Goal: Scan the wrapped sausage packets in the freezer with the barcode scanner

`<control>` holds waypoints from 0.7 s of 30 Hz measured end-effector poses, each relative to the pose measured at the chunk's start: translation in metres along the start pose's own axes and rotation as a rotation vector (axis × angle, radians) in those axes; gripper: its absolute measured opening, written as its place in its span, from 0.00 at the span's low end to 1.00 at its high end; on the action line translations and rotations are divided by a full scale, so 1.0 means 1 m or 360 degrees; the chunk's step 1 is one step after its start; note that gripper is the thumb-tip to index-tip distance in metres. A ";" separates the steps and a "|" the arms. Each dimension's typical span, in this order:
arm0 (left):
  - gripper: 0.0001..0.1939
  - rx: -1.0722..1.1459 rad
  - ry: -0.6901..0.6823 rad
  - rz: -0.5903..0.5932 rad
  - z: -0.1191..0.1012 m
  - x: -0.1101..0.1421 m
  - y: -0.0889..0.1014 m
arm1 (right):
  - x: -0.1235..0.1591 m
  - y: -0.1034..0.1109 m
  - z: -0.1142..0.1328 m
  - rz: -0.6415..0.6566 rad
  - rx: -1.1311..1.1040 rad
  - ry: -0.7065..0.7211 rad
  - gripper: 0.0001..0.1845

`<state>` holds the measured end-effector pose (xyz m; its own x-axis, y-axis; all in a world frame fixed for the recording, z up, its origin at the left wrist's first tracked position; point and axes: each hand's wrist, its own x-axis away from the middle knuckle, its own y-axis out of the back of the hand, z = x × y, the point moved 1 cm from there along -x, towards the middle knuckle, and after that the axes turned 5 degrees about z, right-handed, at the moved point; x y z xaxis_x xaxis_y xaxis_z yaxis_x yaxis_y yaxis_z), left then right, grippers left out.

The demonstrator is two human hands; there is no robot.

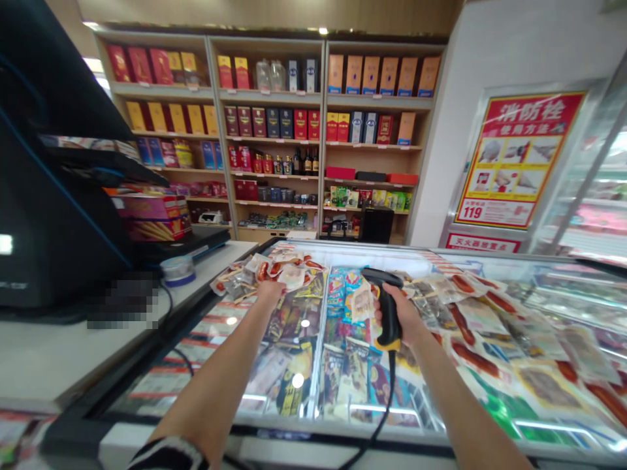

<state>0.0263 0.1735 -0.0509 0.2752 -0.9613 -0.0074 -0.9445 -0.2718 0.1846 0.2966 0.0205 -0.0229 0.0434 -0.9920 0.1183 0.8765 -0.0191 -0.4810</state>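
My right hand (402, 316) is wrapped around the handle of a black and yellow barcode scanner (389, 307), held above the glass top of a chest freezer. Its cable hangs down towards me. A small clear food packet (361, 301) shows just left of the scanner; whether my fingers touch it I cannot tell. My left hand (272, 292) reaches to a pile of sealed sausage packets (259, 269) on the left of the glass. A pale packet (292, 277) lies at its fingertips, but most of the fingers are hidden. More sealed sausage packets (473, 320) are spread on the right.
Wrapped ice creams (345, 372) show beneath the freezer glass. On the left, a counter (34, 352) carries a dark checkout screen (44, 196), a roll of tape (177, 269) and snack boxes (157, 219). Shelves of boxed bottles (274, 124) stand behind; a red poster (519, 156) hangs right.
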 end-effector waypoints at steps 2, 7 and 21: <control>0.17 0.0000 0.0207 0.0149 0.005 0.015 0.008 | 0.003 -0.004 -0.004 0.0007 0.0021 -0.0015 0.11; 0.12 -0.0027 0.0439 0.0275 0.008 0.038 0.031 | 0.012 -0.018 -0.016 0.0120 0.0036 -0.0049 0.12; 0.11 0.0445 -0.0182 0.0198 0.013 0.059 0.031 | 0.027 -0.076 -0.024 0.0125 0.0034 -0.0152 0.14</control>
<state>0.0110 0.1075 -0.0581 0.1478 -0.9823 -0.1148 -0.9866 -0.1384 -0.0858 0.2195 -0.0077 -0.0043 0.1569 -0.9740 0.1635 0.8787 0.0621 -0.4734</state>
